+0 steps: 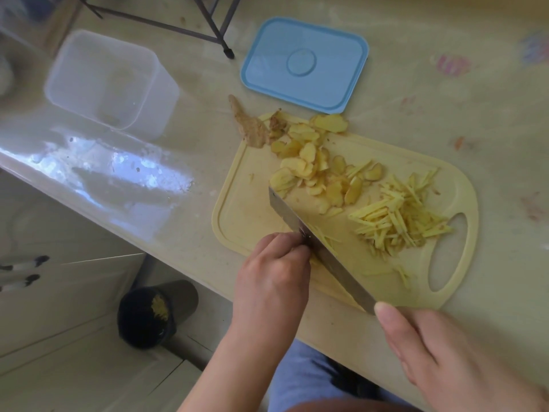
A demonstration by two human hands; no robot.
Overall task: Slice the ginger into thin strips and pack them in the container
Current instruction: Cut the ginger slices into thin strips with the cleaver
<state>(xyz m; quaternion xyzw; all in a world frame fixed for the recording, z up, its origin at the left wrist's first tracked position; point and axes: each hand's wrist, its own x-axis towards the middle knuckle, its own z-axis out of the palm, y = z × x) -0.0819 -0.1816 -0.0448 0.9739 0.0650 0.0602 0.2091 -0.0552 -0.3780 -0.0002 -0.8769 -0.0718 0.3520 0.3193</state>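
My work surface is a pale beige table (445, 120) with faint coloured stains and a glossy glare patch at its left edge. Directly on it sit a clear plastic container (111, 81) at far left, a blue lid (304, 63) lying flat near the middle-back, and my yellow cutting board (243, 203) with a handle hole at its right end. A brownish ginger peel (251, 126) lies on the table, touching the board's far-left corner.
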